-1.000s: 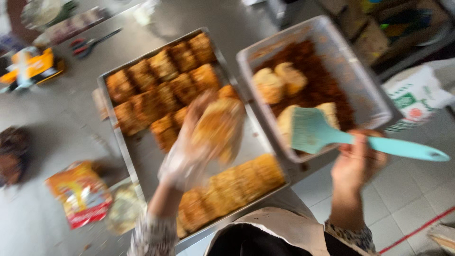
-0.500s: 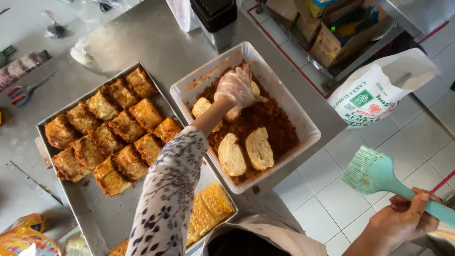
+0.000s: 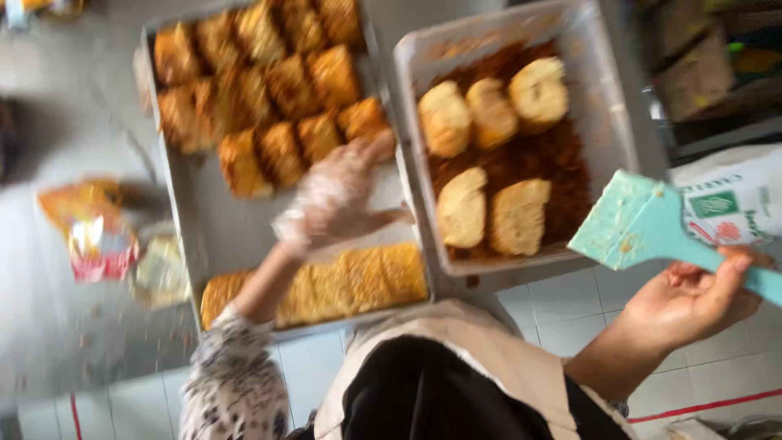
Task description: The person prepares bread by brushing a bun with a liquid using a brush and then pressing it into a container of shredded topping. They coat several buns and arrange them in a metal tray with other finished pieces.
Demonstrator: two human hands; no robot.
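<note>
1. Pastry pieces (image 3: 269,122), golden-brown: a block of them fills the far-left part of the large metal tray (image 3: 220,236); a second row (image 3: 342,281) lies along the tray's near edge, running left to right.
2. My left hand (image 3: 338,200), in a thin clear glove, hovers over the bare middle of that tray. The far block lies just beyond and left of my fingertips; the nearest piece (image 3: 362,118) sits just past my fingers. The near row lies close under my wrist.
3. Left grip: fingers loosely curled, nothing visibly held; motion blur keeps me from being sure.
4. My right hand (image 3: 692,297), bare, is low at the right, well apart from both trays. Right grip: clenched round the handle of a teal silicone spatula (image 3: 643,228), blade pointing left toward the smaller tray, handle running off the right edge.
5. Smaller tray (image 3: 603,106), right of the large one: five pale rounded buns (image 3: 489,163) on dark reddish-brown shreds. The spatula blade is just beside its near-right corner.
6. Nearer hand: left for the pastry pieces, right for the buns.
7. Hard to make out: the whole view is blurred; the large tray's far edge is cut off; the orange packet (image 3: 90,228) on the bench at left and the white bag (image 3: 733,204) at right are unclear.
</note>
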